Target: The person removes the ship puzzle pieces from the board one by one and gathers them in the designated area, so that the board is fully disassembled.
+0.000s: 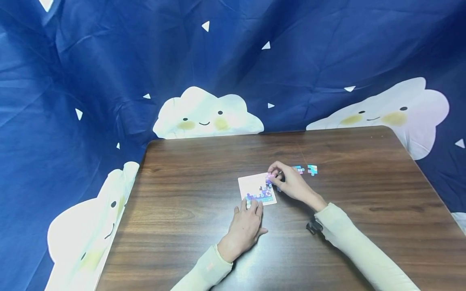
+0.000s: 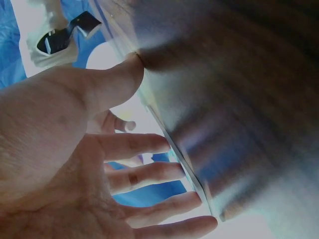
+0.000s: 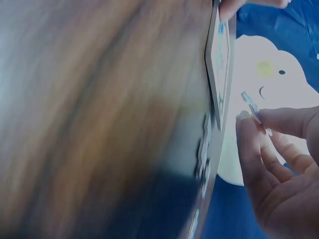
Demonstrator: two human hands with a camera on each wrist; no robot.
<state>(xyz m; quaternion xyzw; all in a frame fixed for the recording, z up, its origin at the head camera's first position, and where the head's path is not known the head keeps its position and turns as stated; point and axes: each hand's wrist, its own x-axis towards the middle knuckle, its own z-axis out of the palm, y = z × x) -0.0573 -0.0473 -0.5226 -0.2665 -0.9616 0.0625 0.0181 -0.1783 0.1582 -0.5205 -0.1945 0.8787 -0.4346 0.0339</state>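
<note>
A white puzzle tray [image 1: 251,184] lies on the table, with joined purple and blue jigsaw pieces [image 1: 260,197] along its near and right sides. My left hand [image 1: 244,227] rests with straight, spread fingertips on the tray's near edge; the left wrist view shows those fingers [image 2: 149,178] along the rim. Over the tray's right side, my right hand [image 1: 294,186] pinches a jigsaw piece [image 3: 251,105] between thumb and index finger. In the right wrist view that piece is tilted and held above the table.
Loose jigsaw pieces, one blue [image 1: 312,169] and another partly behind the right hand [image 1: 299,169], lie right of the tray. More show low in the right wrist view [image 3: 203,149]. The brown wooden table [image 1: 182,234] ends at a blue cloud-patterned curtain [image 1: 233,52].
</note>
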